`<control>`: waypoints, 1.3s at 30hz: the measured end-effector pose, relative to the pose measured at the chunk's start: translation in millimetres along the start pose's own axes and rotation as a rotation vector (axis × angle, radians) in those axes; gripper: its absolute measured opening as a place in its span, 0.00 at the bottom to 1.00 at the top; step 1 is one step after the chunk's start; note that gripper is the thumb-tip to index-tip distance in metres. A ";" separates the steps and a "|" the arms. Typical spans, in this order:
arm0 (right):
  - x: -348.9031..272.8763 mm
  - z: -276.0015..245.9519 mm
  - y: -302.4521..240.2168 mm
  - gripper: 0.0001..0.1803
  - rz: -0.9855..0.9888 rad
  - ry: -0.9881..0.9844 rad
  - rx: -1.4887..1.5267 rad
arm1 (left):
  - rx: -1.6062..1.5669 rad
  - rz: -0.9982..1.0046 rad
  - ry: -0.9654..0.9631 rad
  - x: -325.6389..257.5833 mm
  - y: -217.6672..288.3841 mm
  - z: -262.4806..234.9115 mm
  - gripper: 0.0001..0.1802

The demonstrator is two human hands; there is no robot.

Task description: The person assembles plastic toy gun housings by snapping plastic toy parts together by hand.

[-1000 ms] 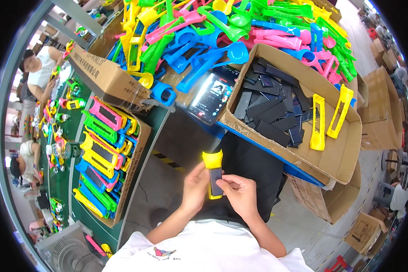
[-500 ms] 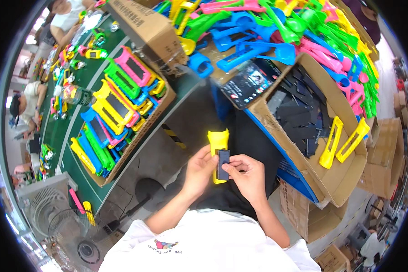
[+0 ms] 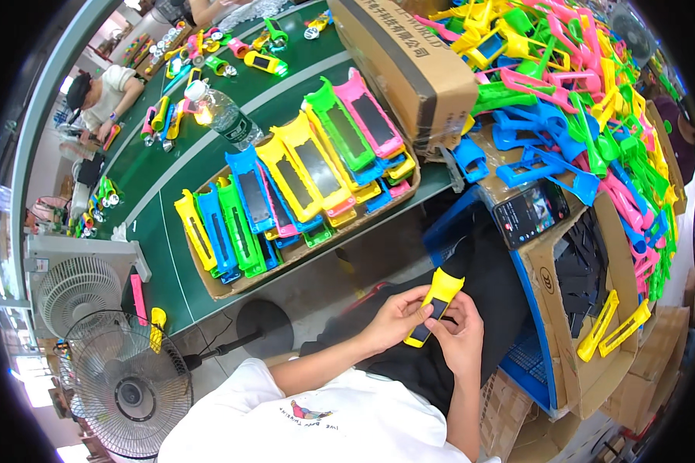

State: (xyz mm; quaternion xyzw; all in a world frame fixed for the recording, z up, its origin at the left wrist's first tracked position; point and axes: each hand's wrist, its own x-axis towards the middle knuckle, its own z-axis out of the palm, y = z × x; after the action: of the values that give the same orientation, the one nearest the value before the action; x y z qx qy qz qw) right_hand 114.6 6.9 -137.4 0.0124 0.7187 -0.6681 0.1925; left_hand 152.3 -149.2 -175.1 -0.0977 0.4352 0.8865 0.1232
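Where the left hand [image 3: 396, 318] and the right hand [image 3: 465, 333] meet, the fingers of both are curled almost closed around a yellow case [image 3: 445, 285], with a dark strip [image 3: 439, 309] in its middle, next to the thumbs. The case is held tilted above dark trousers [image 3: 498, 285], its wide end pointing far and a bit right. I cannot tell if the strip lies quite flat in it. The case looks light, fairly stiff and a bit slippery, so its long sides seem the best place to hold. The strip looks thin and might crack, so its edges seem safer to touch. To the right, a cardboard box [image 3: 550, 282] holds black strips [image 3: 583, 270] and two yellow frames [image 3: 598, 326] at its near end. A phone [image 3: 529, 212] lies by its far left corner, and a heap of bright plastic parts [image 3: 571, 100] sits farther off. To the left, on the green bench [image 3: 162, 274], a carton [image 3: 222, 290] is full of bright cases [image 3: 297, 174], with a bottle [image 3: 224, 116] behind it.
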 end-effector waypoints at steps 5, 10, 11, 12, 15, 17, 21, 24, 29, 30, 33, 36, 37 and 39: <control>-8.3 1.7 2.8 0.34 0.017 -0.137 0.152 | -0.029 -0.170 -0.024 -13.2 -5.5 -12.0 0.23; -9.6 7.3 17.9 0.28 -0.025 -0.127 0.292 | -0.122 -0.213 0.016 -15.8 0.5 -8.0 0.18; -10.4 12.1 19.3 0.25 -0.049 -0.076 0.241 | -0.106 -0.224 0.024 -16.3 4.8 -6.5 0.17; -11.9 16.1 14.5 0.23 -0.047 -0.037 0.164 | -0.108 -0.236 0.043 -16.7 12.5 -1.3 0.16; -16.9 29.0 9.0 0.19 -0.098 0.083 -0.025 | -0.031 -0.214 0.041 -15.3 2.6 -9.7 0.16; -21.5 31.3 11.3 0.18 -0.179 0.172 -0.243 | 0.017 -0.201 0.037 -12.9 3.3 -5.1 0.16; -21.8 30.7 16.7 0.19 -0.189 0.130 -0.260 | 0.221 -0.015 0.076 -13.3 -0.9 -6.6 0.18; -21.9 27.8 21.5 0.21 -0.224 0.200 -0.229 | 0.283 -0.015 0.060 -12.4 6.4 1.3 0.19; -20.0 17.2 10.1 0.22 -0.208 0.182 -0.061 | 0.199 -0.180 -0.005 -2.7 8.0 -3.6 0.21; -18.7 16.6 10.6 0.22 -0.198 0.193 -0.092 | 0.202 -0.184 -0.013 0.3 6.9 -3.9 0.21; -19.1 20.7 13.0 0.23 -0.173 0.253 -0.179 | 0.182 -0.265 -0.013 5.1 4.7 -0.1 0.21; -18.8 30.3 23.8 0.23 -0.177 0.338 -0.277 | 0.296 -0.117 0.030 6.9 0.5 8.9 0.19; -17.3 32.9 26.1 0.23 -0.197 0.373 -0.318 | 0.374 -0.042 0.078 7.1 -0.6 10.0 0.18; -15.8 33.1 19.5 0.22 -0.179 0.362 -0.312 | 0.454 0.033 0.129 7.0 -4.1 10.4 0.18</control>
State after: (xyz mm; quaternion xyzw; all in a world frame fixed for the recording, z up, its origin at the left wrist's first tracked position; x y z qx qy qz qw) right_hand 143.2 -19.2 -152.4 0.0384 0.8341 -0.5503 0.0006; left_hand 146.2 -137.5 -173.9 -0.1167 0.6319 0.7597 0.0998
